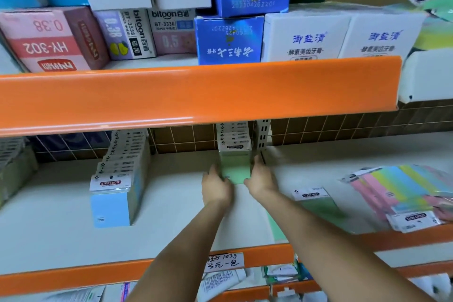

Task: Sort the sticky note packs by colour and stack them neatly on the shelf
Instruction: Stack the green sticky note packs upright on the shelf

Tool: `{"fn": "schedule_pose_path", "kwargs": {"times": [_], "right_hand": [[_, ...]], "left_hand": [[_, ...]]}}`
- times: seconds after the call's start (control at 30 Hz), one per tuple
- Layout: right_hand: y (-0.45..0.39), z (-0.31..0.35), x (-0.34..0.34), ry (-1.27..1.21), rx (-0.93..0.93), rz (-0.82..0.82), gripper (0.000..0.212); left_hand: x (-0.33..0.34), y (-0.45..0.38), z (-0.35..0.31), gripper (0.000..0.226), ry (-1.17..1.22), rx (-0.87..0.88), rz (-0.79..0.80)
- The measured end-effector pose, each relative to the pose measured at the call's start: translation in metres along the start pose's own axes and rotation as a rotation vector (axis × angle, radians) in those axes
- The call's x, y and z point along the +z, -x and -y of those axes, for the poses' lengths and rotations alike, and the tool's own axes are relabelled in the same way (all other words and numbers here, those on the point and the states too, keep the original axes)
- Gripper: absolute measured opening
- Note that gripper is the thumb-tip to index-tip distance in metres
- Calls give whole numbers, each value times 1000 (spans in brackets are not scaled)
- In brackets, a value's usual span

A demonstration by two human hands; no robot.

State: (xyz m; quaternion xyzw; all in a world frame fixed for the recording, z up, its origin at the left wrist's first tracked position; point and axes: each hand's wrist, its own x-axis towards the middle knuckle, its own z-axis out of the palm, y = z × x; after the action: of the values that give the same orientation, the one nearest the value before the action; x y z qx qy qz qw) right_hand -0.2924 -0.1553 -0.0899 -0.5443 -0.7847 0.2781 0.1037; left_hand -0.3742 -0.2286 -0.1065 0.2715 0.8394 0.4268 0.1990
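Sorting is looking roughly half done, judging by how the packs are lying on the white shelf (171,203). A row of blue sticky note packs (117,179) is standing upright at the left, running from the front pack back toward the tiled rear wall, and it is looking finished and even. A second row, the green sticky note packs (235,154), is standing near the middle, reaching back under the orange shelf edge (196,95) above.

Both hands are working on that green row. The left hand (215,186) is lying against the left side of the front green pack and the right hand (261,179) against its right side, so the pack is sitting between them; the fingers are reaching forward along the sides and seem to be pressing the row square, though motion blur is making it hard to tell whether they are curling round the pack or just pushing flat.

Work is remaining at the right. A loose green pack (316,201) is lying flat on the shelf just beside the right forearm, and it probably belongs at the front of the green row. Further right, a messy heap of pink, yellow and blue packs (402,193) is lying tilted near the shelf's front edge, not yet separated by colour or stood up.
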Motion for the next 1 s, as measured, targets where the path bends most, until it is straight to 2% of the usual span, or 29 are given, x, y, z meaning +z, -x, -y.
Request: {"fn": "schedule_pose_path", "kwargs": {"times": [0.17, 0.5, 0.6, 0.67, 0.73, 0.8, 0.9, 1.0], "right_hand": [[-12, -4, -4, 88, 28, 69, 44], [-15, -8, -3, 113, 19, 94, 38], [-12, -8, -4, 92, 20, 84, 36], [-8, -9, -6, 38, 13, 85, 30], [-4, -12, -9, -50, -7, 86, 22], [0, -18, -15, -94, -49, 79, 22], [8, -34, -33, -45, -76, 51, 31], [16, -56, -54, 78, -37, 2, 32]], "left_hand": [[-4, -8, 6, 27, -73, 7, 41], [-4, -13, 9, 23, -45, -12, 51], [-3, -9, 8, 13, -46, -28, 45], [0, -2, 5, 16, -20, -54, 19], [1, 9, -2, 29, -15, -90, -8], [3, 20, -9, 37, -67, -74, -25], [7, 38, -22, 39, -149, 12, -16], [18, 56, -35, 32, -176, 72, 89]]}}
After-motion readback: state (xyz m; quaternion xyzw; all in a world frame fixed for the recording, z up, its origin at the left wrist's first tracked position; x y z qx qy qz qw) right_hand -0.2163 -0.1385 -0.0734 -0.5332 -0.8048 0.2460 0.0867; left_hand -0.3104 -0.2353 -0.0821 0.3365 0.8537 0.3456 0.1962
